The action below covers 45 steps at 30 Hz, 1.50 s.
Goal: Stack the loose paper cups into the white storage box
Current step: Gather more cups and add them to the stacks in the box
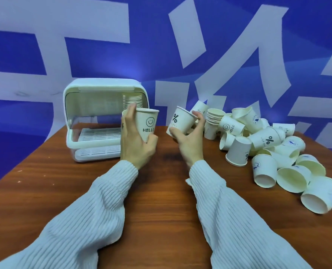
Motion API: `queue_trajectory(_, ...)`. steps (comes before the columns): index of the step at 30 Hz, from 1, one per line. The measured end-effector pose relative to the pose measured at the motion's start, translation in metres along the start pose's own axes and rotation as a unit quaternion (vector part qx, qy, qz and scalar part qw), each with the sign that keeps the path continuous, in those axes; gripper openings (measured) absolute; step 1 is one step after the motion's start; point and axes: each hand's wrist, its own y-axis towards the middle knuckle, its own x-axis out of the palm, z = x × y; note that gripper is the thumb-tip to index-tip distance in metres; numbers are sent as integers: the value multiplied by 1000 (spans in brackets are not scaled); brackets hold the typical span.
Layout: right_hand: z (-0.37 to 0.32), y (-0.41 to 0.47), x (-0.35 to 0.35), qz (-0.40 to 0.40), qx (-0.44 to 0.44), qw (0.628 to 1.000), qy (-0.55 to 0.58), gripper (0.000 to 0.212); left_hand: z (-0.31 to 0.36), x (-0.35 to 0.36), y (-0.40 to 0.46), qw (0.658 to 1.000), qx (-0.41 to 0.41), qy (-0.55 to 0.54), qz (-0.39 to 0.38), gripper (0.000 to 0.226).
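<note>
We find two paper cups in hand, both in front of the white storage box (105, 117) and clear of the table (161, 200). The HELLO cup (147, 124) is upright, mouth up, just right of the box opening; the left hand (136, 140) grasps it, fingers (129, 115) wrapped round the far wall and thumb near the base. The percent cup (181, 121) is tilted, mouth up and away from the box; the right hand (189, 141) grasps it, thumb at the base and fingers curled over the wall below the rim.

We judge these cups very light, thin-walled and easily crushed or ovalled by a firm squeeze. The rolled rim and the base are the stiffer parts; a gentle hold low on the wall or at the base should leave the mouth free for nesting. The paper surface looks matte, so slip seems unlikely.

Inside the box, at its right rear, a nested stack (132, 100) already stands. Its lid is raised and a slatted tray (101, 133) lies at the bottom.

Well right of the box, a pile of loose cups (273, 148) remains on the table, most on their sides, with a short nested stack (214, 119) at its near-box edge.
</note>
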Motion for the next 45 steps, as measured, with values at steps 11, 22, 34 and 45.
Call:
queue_trajectory(11,-59,47,82,-176,-233,841,-455,34,-33,-47,48,974,-103,-65,190,89)
queue_trajectory(22,-23,50,112,-301,-67,809,-501,52,-46,-47,52,975,-130,-51,171,74)
queue_trajectory(34,-11,49,105,-255,-19,915,-314,115,-50,-26,96,995,-29,85,-31,70)
queue_trajectory(45,1,49,105,-253,-30,924,-287,119,-49,-16,90,984,-55,153,-74,59)
